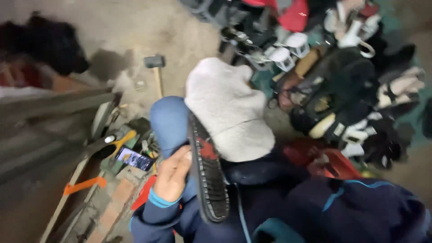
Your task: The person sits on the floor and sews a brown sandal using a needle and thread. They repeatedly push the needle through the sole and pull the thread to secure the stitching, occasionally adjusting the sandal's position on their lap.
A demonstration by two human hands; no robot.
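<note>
A shoe with a black ribbed sole (pixel 208 180) lies sole-up across my lap, its toe pointing toward my chest. A red patch shows on the sole near the middle. My left hand (pixel 173 176) rests against the sole's left edge, fingers curled on the rim, in a dark blue sleeve with a light blue cuff. A pale grey fleece cloth (pixel 227 105) covers my knee just beyond the shoe. My right hand is hidden; only the dark blue right sleeve (pixel 360 211) shows at lower right.
A heap of mixed shoes (pixel 346 85) fills the upper right. A hammer (pixel 155 67) lies on the concrete floor ahead. At left are a phone (pixel 134 158) with a lit screen, tools, bricks and a grey board (pixel 49 121). A red object (pixel 328 162) sits right of my knee.
</note>
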